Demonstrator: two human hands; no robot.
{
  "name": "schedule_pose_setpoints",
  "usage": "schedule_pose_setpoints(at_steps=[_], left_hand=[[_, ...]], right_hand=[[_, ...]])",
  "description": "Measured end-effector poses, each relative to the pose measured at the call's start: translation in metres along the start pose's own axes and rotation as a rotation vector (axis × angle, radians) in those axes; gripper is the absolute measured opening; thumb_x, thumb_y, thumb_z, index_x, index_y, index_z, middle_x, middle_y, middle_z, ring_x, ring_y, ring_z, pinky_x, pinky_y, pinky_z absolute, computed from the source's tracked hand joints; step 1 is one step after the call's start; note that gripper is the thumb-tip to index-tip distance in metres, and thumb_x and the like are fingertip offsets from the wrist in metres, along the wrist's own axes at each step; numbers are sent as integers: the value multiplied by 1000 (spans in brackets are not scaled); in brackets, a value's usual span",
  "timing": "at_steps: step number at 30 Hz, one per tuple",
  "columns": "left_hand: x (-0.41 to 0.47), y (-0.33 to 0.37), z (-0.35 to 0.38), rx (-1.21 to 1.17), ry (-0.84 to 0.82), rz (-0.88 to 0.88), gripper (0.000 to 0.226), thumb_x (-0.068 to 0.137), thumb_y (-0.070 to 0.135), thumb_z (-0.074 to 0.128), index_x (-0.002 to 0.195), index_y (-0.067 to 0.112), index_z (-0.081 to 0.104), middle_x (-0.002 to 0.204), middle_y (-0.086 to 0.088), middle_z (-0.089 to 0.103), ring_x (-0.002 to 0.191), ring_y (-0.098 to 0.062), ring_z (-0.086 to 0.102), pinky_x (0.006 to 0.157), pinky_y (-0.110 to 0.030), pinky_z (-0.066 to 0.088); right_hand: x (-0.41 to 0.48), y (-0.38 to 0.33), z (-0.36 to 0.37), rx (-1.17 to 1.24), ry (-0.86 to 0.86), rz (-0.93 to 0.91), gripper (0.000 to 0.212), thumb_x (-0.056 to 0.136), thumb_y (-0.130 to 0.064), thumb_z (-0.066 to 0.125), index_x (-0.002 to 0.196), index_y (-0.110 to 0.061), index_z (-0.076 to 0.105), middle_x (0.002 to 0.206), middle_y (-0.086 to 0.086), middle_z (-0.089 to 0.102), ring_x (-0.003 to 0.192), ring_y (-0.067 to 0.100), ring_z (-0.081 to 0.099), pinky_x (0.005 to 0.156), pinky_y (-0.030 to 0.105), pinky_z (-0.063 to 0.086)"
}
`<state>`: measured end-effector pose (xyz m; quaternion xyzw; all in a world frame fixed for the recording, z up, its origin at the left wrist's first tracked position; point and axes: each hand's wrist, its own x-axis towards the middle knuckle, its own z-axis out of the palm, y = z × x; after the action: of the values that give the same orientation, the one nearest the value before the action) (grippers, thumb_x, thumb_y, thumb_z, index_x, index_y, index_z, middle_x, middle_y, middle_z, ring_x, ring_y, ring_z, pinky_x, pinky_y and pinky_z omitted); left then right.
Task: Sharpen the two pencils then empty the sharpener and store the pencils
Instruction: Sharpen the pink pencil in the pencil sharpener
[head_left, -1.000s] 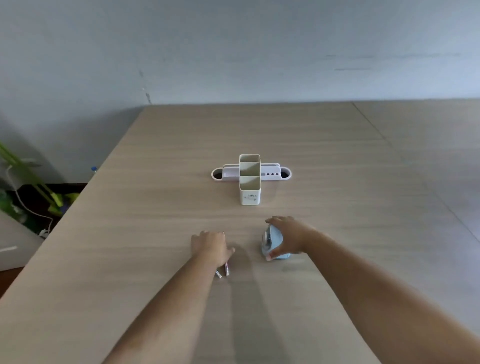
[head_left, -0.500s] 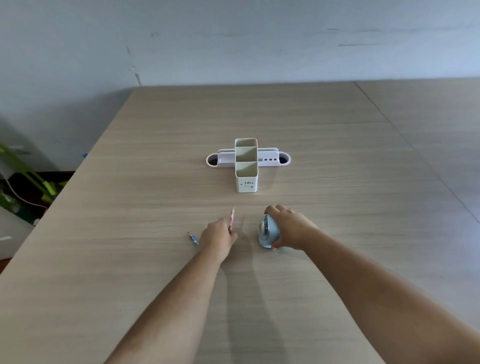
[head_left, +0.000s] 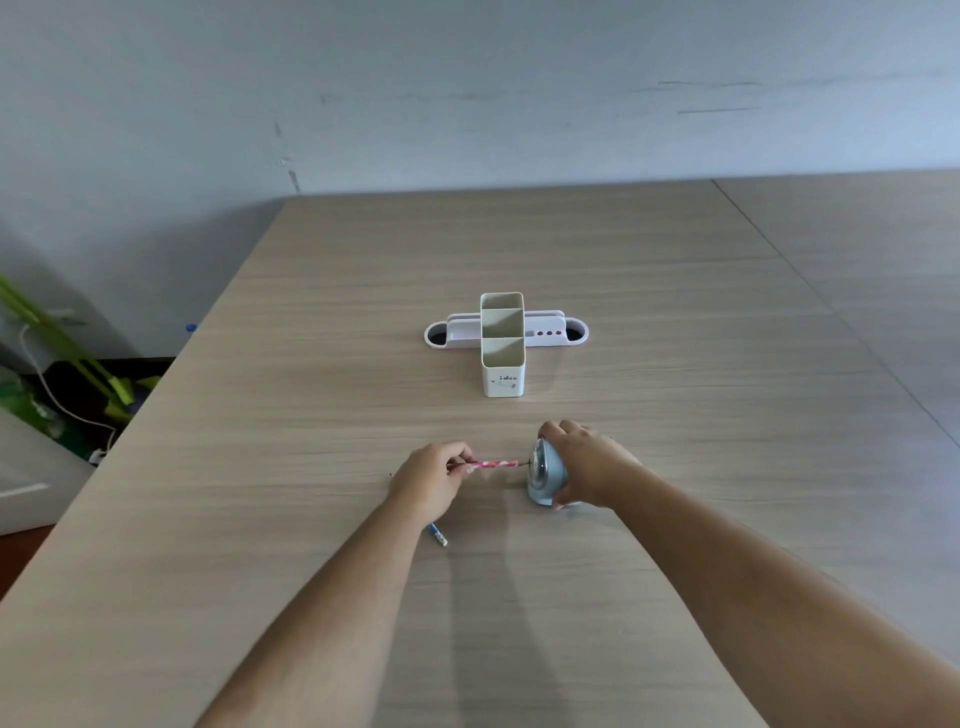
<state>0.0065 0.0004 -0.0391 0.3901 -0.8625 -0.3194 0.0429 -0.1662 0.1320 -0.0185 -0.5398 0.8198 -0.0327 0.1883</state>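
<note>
- The pink patterned pencil (head_left: 493, 463) lies nearly level just above the tabletop (head_left: 311, 415), a little below the middle of the frame, with its tip pointing right and reaching the front face of the sharpener (head_left: 543, 475).
- Whether the tip is already inside the sharpener's hole or only touching it cannot be told.
- The left hand (head_left: 428, 480) has its grip closed on the pencil's left end, pinched between thumb and fingertips.
- The sharpener is a pale blue, rounded piece with a shiny face turned left; it stands on the tabletop just right of the pencil.
- The right hand (head_left: 587, 465) has its grip wrapped over the sharpener's top and right side, fingers curled over the top and thumb low at the front.
- A blue pencil (head_left: 437, 535) lies loose on the tabletop just below the left wrist, slanting down to the right; most of it is hidden under the forearm, and a white end shows.
- A white pencil holder (head_left: 503, 371) with three open compartments in a row stands above the hands, near the centre of the frame, well apart from them.
- Behind it, a flat white tray (head_left: 550, 332) runs left to right, with a dark round opening at each end.
- At the left edge, beyond the tabletop, green items and a white cable (head_left: 47, 389) lie on the floor.
</note>
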Motion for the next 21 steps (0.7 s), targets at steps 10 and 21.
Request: schedule_pose_setpoints(at_steps=[10,21], left_hand=[[11,8,10,-120,-87,-86,20,93,0,51,91,2,71,80,-6,64,75,-20,56,73,-33,49],[20,36,13,22,-119,57,17,91,8,60,93,11,77,89,-13,75,80,-24,65,75,-30,50]], right_hand=[[1,1,3,-9,20,-10,82,57,-29,85,124,-15,40,118,9,54,109,29,55,89,42,50],[4,-1,7,-24,37,10,81,60,-31,84,125,-11,39,120,12,53,112,30,53,95,39,45]])
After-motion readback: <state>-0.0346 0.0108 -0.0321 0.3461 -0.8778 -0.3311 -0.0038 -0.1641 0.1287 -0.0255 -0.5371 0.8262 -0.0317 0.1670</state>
